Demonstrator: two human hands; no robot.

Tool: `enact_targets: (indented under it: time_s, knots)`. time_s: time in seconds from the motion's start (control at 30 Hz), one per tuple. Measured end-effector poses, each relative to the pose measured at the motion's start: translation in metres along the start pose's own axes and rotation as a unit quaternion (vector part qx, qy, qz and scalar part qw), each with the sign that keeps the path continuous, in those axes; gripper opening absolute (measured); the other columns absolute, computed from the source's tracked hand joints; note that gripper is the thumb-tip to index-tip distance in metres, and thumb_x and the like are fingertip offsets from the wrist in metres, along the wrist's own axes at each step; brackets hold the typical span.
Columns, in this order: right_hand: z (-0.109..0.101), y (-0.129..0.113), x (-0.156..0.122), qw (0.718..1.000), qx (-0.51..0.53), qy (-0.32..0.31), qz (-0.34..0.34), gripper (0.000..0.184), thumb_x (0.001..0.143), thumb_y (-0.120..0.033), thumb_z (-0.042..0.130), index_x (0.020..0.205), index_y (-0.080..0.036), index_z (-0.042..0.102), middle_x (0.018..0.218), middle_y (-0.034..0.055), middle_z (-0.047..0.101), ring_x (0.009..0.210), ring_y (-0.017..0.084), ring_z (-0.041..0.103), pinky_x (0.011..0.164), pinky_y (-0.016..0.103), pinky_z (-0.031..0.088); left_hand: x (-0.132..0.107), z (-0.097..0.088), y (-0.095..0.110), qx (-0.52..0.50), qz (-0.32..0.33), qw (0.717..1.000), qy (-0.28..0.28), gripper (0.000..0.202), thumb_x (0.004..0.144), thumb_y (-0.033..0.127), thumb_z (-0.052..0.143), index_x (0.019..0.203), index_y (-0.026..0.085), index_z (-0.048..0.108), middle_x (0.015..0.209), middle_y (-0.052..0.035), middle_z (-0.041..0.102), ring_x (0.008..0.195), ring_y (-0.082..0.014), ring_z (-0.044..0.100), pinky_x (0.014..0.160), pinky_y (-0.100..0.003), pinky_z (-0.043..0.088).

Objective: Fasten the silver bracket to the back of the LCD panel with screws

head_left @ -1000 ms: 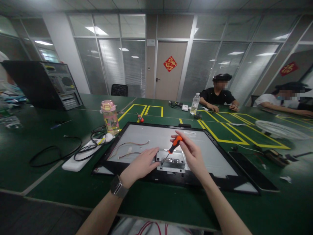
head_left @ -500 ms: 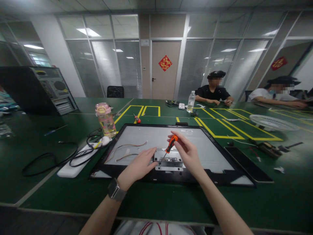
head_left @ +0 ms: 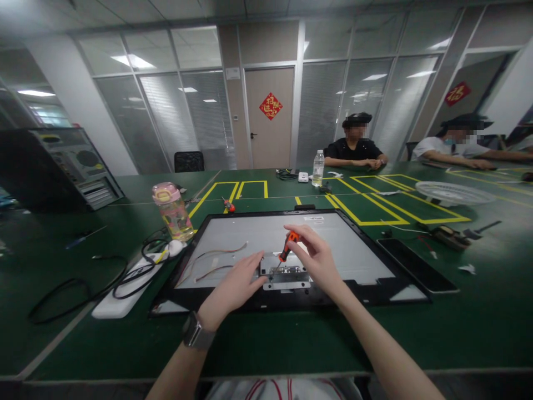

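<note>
An orange-and-black screwdriver (head_left: pixel 288 245) is held by its handle in the closed fingers of my right hand (head_left: pixel 315 256). It tilts, its tip pointing down at the left part of a silver metal bracket (head_left: pixel 287 285). My left hand (head_left: pixel 235 283) lies open, fingers stretched out, against the bracket's left end. The bracket sits near the front edge of a large flat display panel (head_left: pixel 350 244), which has a grey back and a black frame. Two thin wire cables (head_left: pixel 220 251) lie on the panel, left of the bracket. Exactly where the screwdriver's tip rests is too small to tell.
Left of the panel are a pink-lidded bottle (head_left: pixel 172 214) and a white power strip (head_left: pixel 125 291) with black cables. A black phone-like slab (head_left: pixel 416 266) lies to the right. Farther back stand a water bottle (head_left: pixel 318 168) and a computer case (head_left: pixel 58 169). Two people sit across the table.
My view has shifted slightly, so the room appears moved left. Both hands stay at the bracket, with the screwdriver still in the right one. The co-worker in black has brought their hands together.
</note>
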State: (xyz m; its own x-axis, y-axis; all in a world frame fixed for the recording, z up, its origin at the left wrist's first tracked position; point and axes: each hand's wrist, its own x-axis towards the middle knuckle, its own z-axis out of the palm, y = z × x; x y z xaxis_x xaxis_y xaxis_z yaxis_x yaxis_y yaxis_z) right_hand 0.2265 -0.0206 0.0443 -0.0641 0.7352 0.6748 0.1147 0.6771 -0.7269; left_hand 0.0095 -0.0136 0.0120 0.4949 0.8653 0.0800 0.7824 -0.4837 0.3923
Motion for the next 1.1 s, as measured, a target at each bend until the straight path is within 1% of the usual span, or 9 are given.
enact_targets:
  time_s: [0.13, 0.3, 0.4, 0.47, 0.6, 0.73, 0.8, 0.97, 1.1]
  knots:
    - [-0.0018, -0.0033, 0.0011, 0.997, 0.058, -0.026, 0.037, 0.032, 0.094, -0.032, 0.052, 0.124, -0.029, 0.061, 0.108, 0.0069, 0.068, 0.099, 0.022, 0.066, 0.089, 0.042, 0.054, 0.0008, 0.0011, -0.0019, 0.003, 0.006, 1.0, 0.004, 0.057, 0.094, 0.041, 0.046, 0.145, 0.018, 0.036, 0.151, -0.0116, 0.039, 0.138, -0.025, 0.039, 0.115, -0.041, 0.028]
    - [-0.0026, -0.0016, 0.0016, 0.999, 0.031, 0.012, 0.036, 0.026, 0.087, -0.032, 0.063, 0.112, -0.027, 0.069, 0.097, 0.005, 0.069, 0.091, 0.021, 0.067, 0.086, 0.04, 0.055, 0.001, 0.0016, -0.0027, 0.0, 0.01, 1.0, 0.012, 0.055, 0.093, 0.042, 0.047, 0.144, 0.02, 0.037, 0.149, -0.0109, 0.042, 0.136, -0.0253, 0.042, 0.113, -0.042, 0.03]
    - [-0.0019, 0.0001, 0.002, 0.997, 0.067, -0.018, 0.044, 0.032, 0.093, -0.035, 0.054, 0.123, -0.028, 0.063, 0.101, 0.0055, 0.07, 0.095, 0.022, 0.068, 0.089, 0.043, 0.054, 0.0007, 0.0015, -0.0018, -0.001, 0.008, 1.0, 0.009, 0.055, 0.093, 0.041, 0.047, 0.143, 0.019, 0.038, 0.149, -0.0116, 0.042, 0.136, -0.0255, 0.041, 0.113, -0.042, 0.03]
    - [-0.0008, 0.0012, 0.0025, 0.997, 0.064, -0.015, 0.047, 0.034, 0.092, -0.035, 0.054, 0.125, -0.029, 0.061, 0.103, 0.0054, 0.069, 0.094, 0.021, 0.068, 0.088, 0.042, 0.055, 0.0005, 0.0018, -0.0014, 0.0, 0.008, 1.0, 0.007, 0.056, 0.093, 0.04, 0.048, 0.144, 0.019, 0.037, 0.15, -0.0118, 0.041, 0.136, -0.0253, 0.041, 0.114, -0.042, 0.03]
    - [0.0, -0.0002, 0.0036, 0.999, 0.005, 0.025, 0.021, 0.024, 0.085, -0.033, 0.065, 0.108, -0.028, 0.071, 0.093, 0.0038, 0.067, 0.087, 0.02, 0.064, 0.083, 0.037, 0.054, 0.0004, 0.0026, -0.0025, -0.001, 0.006, 1.0, 0.012, 0.056, 0.093, 0.041, 0.048, 0.144, 0.019, 0.037, 0.149, -0.0116, 0.042, 0.136, -0.0255, 0.041, 0.114, -0.042, 0.03]
    - [-0.0023, -0.0064, 0.0043, 0.999, 0.038, -0.025, 0.025, 0.026, 0.093, -0.036, 0.053, 0.111, -0.027, 0.07, 0.105, 0.0061, 0.064, 0.097, 0.021, 0.062, 0.089, 0.039, 0.05, 0.0012, 0.0023, -0.003, -0.001, 0.005, 1.0, 0.013, 0.055, 0.093, 0.04, 0.048, 0.143, 0.019, 0.039, 0.149, -0.0117, 0.042, 0.136, -0.0252, 0.041, 0.114, -0.042, 0.029]
    - [-0.0023, -0.0077, 0.0044, 0.997, 0.061, -0.039, 0.036, 0.027, 0.094, -0.037, 0.052, 0.111, -0.027, 0.07, 0.107, 0.0061, 0.063, 0.099, 0.021, 0.061, 0.089, 0.039, 0.049, 0.0014, 0.0016, -0.0021, -0.001, 0.004, 1.0, 0.01, 0.056, 0.093, 0.041, 0.048, 0.143, 0.018, 0.038, 0.149, -0.0121, 0.042, 0.136, -0.025, 0.041, 0.114, -0.041, 0.029]
    - [0.002, -0.0032, 0.0045, 0.989, 0.128, -0.003, 0.075, 0.015, 0.081, -0.034, 0.069, 0.093, -0.027, 0.073, 0.088, 0.0007, 0.057, 0.074, 0.014, 0.06, 0.07, 0.031, 0.052, 0.0004, 0.0, 0.0001, -0.007, 0.002, 1.0, 0.003, 0.056, 0.093, 0.04, 0.046, 0.144, 0.017, 0.037, 0.15, -0.012, 0.04, 0.137, -0.025, 0.039, 0.115, -0.041, 0.028]
    - [0.002, -0.0025, 0.0043, 0.989, 0.126, 0.007, 0.076, 0.011, 0.08, -0.034, 0.07, 0.086, -0.026, 0.073, 0.084, 0.0001, 0.059, 0.07, 0.013, 0.059, 0.067, 0.03, 0.052, 0.0, 0.0002, -0.001, -0.007, -0.002, 1.0, 0.0, 0.058, 0.093, 0.042, 0.046, 0.144, 0.017, 0.036, 0.151, -0.0121, 0.039, 0.137, -0.0247, 0.039, 0.115, -0.04, 0.028]
